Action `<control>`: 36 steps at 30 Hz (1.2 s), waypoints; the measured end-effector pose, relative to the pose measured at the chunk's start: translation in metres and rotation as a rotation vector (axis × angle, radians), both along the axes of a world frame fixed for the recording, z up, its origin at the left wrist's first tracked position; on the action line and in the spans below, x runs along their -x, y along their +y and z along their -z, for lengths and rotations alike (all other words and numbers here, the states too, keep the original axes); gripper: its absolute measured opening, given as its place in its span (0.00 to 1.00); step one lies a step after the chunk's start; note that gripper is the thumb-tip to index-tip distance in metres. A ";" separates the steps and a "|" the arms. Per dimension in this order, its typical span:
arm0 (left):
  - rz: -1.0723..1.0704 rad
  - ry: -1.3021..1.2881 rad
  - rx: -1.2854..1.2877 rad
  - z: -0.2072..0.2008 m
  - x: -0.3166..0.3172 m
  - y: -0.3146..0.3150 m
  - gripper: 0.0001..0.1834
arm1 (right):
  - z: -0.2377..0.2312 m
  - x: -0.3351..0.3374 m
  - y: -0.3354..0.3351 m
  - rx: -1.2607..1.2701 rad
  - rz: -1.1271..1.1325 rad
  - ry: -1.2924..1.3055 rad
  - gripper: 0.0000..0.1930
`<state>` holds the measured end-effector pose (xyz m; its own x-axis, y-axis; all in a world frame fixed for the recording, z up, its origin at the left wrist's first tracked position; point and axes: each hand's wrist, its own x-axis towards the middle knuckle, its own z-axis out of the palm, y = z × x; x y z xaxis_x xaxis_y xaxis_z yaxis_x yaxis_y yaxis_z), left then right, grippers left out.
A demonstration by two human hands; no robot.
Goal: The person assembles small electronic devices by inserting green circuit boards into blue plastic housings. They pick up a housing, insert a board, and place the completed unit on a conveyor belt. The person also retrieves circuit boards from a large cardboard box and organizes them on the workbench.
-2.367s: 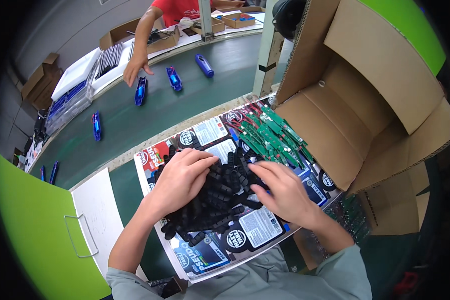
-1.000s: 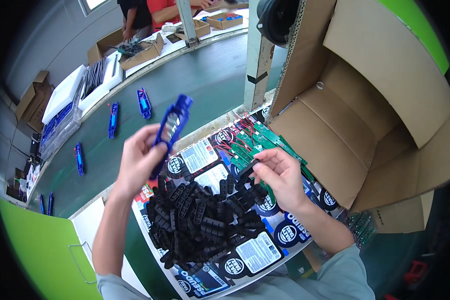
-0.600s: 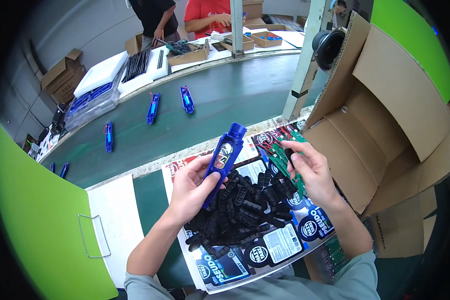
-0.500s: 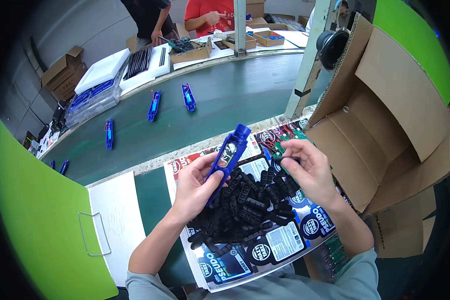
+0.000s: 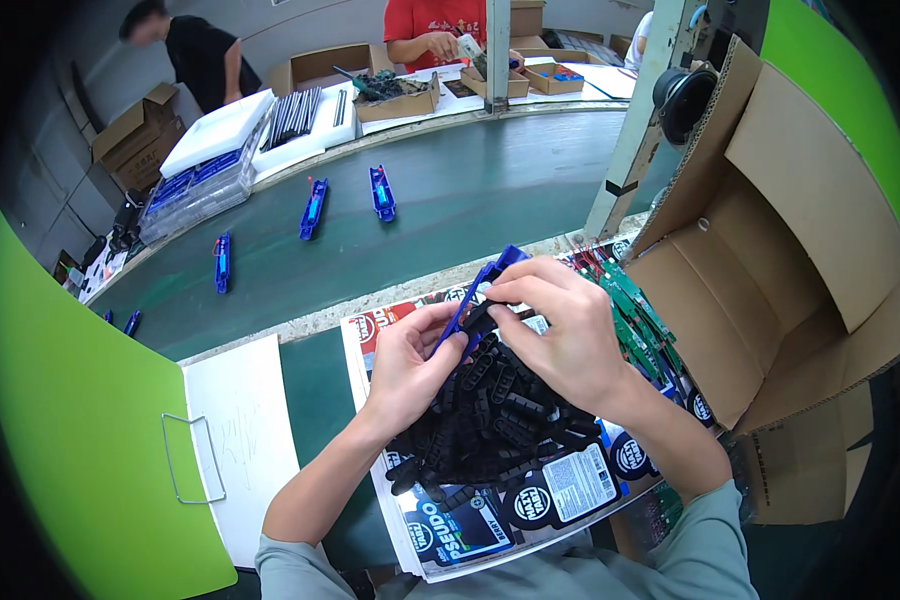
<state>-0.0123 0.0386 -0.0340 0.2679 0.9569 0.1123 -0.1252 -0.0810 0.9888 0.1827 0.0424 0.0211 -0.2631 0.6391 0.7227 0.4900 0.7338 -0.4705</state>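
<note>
My left hand (image 5: 410,362) grips a long blue plastic casing (image 5: 503,264), tilted with its far end up and to the right. My right hand (image 5: 568,322) has its thumb and fingers pinched on a small black ribbed plastic piece (image 5: 479,321), held against the open side of the casing. My fingers hide part of both where they meet. Just below lies a heap of similar black pieces (image 5: 500,425) on a stack of printed sheets (image 5: 460,535).
Green circuit boards (image 5: 635,310) with red wires lie right of the heap, beside an open cardboard box (image 5: 690,310). Beyond runs a green conveyor belt (image 5: 470,170) carrying several blue casings (image 5: 383,194). A green panel (image 5: 80,430) stands at left. Two people are across the belt.
My right hand has moved left from beside the boards and brought the black piece to the blue casing. The casing has turned in my left hand. A person in black across the belt has moved left.
</note>
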 end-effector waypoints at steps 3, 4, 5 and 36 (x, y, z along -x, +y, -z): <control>-0.006 0.008 -0.021 -0.005 -0.002 -0.003 0.18 | 0.004 0.004 0.003 -0.051 0.077 -0.066 0.08; -0.015 0.006 -0.020 -0.007 -0.003 -0.004 0.18 | 0.004 0.005 0.002 -0.072 0.107 -0.090 0.07; -0.022 0.005 -0.018 -0.008 -0.005 -0.004 0.17 | 0.005 0.006 0.001 -0.092 0.136 -0.111 0.08; -0.053 0.066 0.010 -0.015 0.004 -0.015 0.19 | 0.067 -0.148 -0.046 0.415 0.462 -0.209 0.08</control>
<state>-0.0167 0.0239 -0.0194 0.2235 0.9709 0.0864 -0.0560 -0.0757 0.9956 0.3304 -0.0035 -0.0454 -0.0030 0.9347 0.3553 0.8229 0.2042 -0.5302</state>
